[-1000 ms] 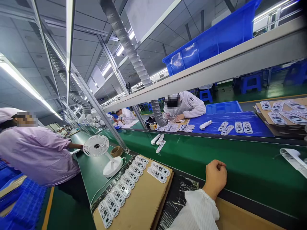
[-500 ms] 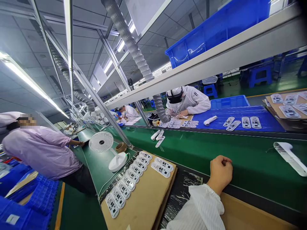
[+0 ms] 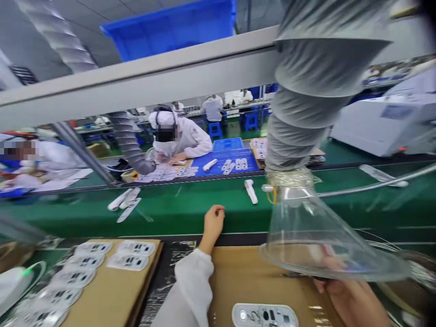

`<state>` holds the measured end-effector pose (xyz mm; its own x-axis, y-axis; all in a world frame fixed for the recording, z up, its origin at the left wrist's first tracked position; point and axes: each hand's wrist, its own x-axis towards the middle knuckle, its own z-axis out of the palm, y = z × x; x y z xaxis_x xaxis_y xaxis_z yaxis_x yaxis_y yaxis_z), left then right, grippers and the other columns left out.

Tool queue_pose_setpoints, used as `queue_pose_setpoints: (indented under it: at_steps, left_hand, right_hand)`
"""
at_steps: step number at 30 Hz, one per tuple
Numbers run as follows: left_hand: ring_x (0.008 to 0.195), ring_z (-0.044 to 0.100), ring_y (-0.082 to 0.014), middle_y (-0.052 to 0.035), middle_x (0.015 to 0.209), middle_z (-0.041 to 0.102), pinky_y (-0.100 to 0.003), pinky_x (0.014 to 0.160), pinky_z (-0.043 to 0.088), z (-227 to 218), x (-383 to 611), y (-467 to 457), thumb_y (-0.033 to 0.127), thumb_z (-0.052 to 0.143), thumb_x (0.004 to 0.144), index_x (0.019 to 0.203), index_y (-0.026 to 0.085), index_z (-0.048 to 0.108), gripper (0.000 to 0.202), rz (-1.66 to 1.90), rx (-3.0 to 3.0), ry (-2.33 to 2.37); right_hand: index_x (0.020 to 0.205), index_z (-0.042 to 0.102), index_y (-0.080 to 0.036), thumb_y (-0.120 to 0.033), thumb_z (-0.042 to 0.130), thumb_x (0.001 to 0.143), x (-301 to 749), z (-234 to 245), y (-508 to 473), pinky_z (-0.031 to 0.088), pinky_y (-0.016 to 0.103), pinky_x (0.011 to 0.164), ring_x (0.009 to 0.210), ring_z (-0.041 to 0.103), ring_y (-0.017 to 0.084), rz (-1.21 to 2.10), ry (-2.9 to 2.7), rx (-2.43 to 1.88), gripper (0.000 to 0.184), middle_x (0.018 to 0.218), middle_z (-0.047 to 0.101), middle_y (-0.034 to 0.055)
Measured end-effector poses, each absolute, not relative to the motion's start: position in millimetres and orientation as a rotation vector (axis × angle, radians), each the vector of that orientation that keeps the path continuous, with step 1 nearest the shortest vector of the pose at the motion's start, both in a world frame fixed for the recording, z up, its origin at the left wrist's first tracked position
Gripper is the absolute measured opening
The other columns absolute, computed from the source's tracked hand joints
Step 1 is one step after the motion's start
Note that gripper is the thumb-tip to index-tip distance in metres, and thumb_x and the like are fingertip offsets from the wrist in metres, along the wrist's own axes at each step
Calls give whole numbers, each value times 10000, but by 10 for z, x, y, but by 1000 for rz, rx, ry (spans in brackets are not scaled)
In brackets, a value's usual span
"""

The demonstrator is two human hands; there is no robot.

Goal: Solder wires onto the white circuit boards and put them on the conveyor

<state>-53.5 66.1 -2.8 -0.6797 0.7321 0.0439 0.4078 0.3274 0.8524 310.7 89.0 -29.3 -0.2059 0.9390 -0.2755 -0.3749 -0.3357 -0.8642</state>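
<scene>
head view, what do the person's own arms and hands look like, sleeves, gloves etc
The left arm wears a loose, creased white sleeve ending near the wrist; the left hand is bare, with no glove. The right hand also looks gloveless, though blurred; its sleeve isn't visible.

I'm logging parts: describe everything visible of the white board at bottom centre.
The white board is long, round-ended and plastic-looking, with dark components, wiry lines and a bright round spot at left. It lies flat on a brown surface, its bottom edge cropped. Neither left hand nor right hand touches it.
</scene>
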Motion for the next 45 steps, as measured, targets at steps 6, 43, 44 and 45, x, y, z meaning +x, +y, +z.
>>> queue_pose_setpoints:
  at_steps: [6, 43, 44, 45]
  left_hand:
    - [967, 714, -195, -61, 1087, 732, -415, 902, 611, -27, -567, 955, 393, 655, 1038, 1131, 154, 700, 260, 1069, 1227, 2400]
    - [933, 747, -201, -54, 1137, 774, -301, 785, 527, 284, 191, -598, 210, 528, 1006, 946, 232, 667, 153, 581, 2159, 2506]
    - [962, 747, -213, -62, 1170, 766, -311, 803, 533, 288, 230, -603, 214, 538, 1000, 978, 231, 674, 138, 592, 2135, 2504]
    - [983, 746, -226, -71, 1201, 757, -322, 807, 536, 292, 263, -596, 218, 550, 992, 1013, 229, 679, 132, 604, 2099, 2515]
  right_hand:
    - [614, 699, -233, -467, 1010, 558, 3083, -287, 952, 530, 348, 517, 594, 540, 207, 1741, -820, -967, 393, 623, 576, 15]
    - [736, 668, -198, -502, 960, 712, 3076, -60, 950, 500, 254, 479, 556, 615, 144, 1787, -800, -748, 423, 680, 637, -3]
    - [731, 662, -199, -503, 961, 710, 3077, -65, 954, 498, 254, 478, 555, 615, 145, 1788, -798, -746, 427, 675, 633, -5]
    - [726, 657, -200, -503, 962, 707, 3077, -71, 958, 496, 254, 476, 554, 615, 146, 1790, -798, -745, 431, 670, 630, -6]
